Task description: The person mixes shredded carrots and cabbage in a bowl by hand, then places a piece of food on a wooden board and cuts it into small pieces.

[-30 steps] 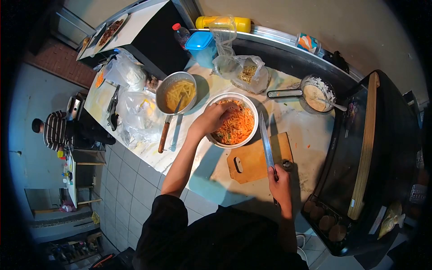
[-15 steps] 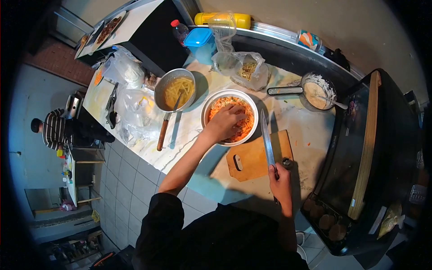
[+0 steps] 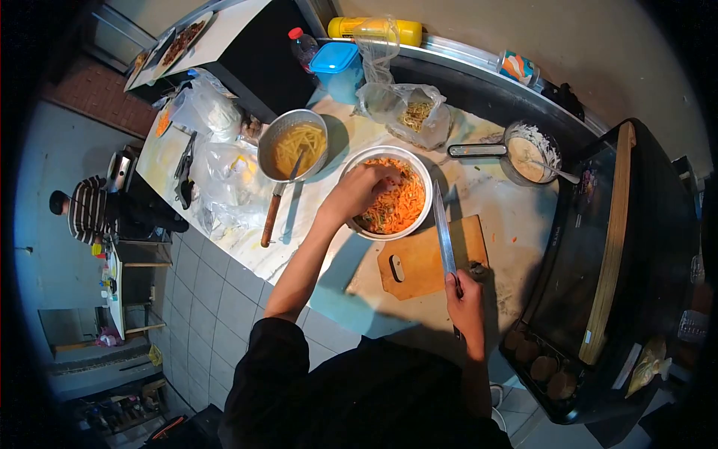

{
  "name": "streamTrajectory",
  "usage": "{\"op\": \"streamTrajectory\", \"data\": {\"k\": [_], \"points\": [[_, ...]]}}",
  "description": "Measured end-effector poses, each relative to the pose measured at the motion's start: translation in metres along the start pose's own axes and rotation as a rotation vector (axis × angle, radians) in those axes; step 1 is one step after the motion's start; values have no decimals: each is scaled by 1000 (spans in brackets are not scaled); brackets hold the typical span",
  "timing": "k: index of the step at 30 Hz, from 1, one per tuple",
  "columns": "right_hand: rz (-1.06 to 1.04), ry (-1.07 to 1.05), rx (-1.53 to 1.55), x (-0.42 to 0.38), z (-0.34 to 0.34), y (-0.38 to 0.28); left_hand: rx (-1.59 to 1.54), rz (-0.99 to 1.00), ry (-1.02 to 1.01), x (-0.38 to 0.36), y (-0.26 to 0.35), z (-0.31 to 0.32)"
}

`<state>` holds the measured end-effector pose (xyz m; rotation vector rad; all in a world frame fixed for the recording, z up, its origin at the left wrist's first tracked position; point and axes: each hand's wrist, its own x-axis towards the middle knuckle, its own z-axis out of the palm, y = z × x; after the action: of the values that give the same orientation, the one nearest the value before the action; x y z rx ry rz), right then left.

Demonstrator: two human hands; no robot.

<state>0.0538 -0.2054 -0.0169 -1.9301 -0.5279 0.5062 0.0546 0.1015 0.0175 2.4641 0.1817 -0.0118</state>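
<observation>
Two hands are at work over the counter (image 3: pixel 516 224). The left hand (image 3: pixel 357 191) reaches into the white bowl (image 3: pixel 357 166), fingers curled down into the shredded carrot (image 3: pixel 400 206) that fills it; whether the fingers pinch any shreds cannot be told, since the back of the hand hides them. The right hand (image 3: pixel 465 305) is closed round the handle of a knife (image 3: pixel 444 236), whose long blade runs away from the grip, over the wooden board (image 3: pixel 419 262), with its tip close beside the bowl's rim. The board lies just ahead of that hand, under the blade, and the bowl sits just beyond the board's far edge.

Beside the left hand, on its outer side, stands a metal pot (image 3: pixel 293 146) with pale strips in liquid, and a wooden-handled utensil (image 3: pixel 273 213) leans out of it toward the counter edge. Clear plastic bags (image 3: pixel 224 179) lie farther out on that side. Beyond the bowl a bag of noodles (image 3: pixel 407 116) rests near a blue tub (image 3: pixel 338 63), a bottle (image 3: pixel 302 46) and a yellow bottle (image 3: pixel 374 28) lying on the ledge. Beyond the right hand and off to its outer side, a small saucepan (image 3: pixel 527 153) holds a white mix with a spoon in it. A dark griddle (image 3: pixel 606 262) takes up the space beside the right hand, with round patties (image 3: pixel 542 370) at its near corner. Far below the counter, a person in a striped top (image 3: pixel 86 213) sits at a table.
</observation>
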Motion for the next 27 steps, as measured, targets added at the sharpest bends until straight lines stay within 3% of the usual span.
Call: {"op": "streamTrajectory", "data": {"k": [3,15,25,27], "points": [[10,-2,7,-1,0,1,125,152,13,-1,-6,4],[18,10,-11,-1,-3,2,410,154,8,1,6,34],[13,16,2,-3,-5,-2,403,233,73,0,7,36],[25,18,8,-3,-4,0,213,191,-47,-1,15,26]]}}
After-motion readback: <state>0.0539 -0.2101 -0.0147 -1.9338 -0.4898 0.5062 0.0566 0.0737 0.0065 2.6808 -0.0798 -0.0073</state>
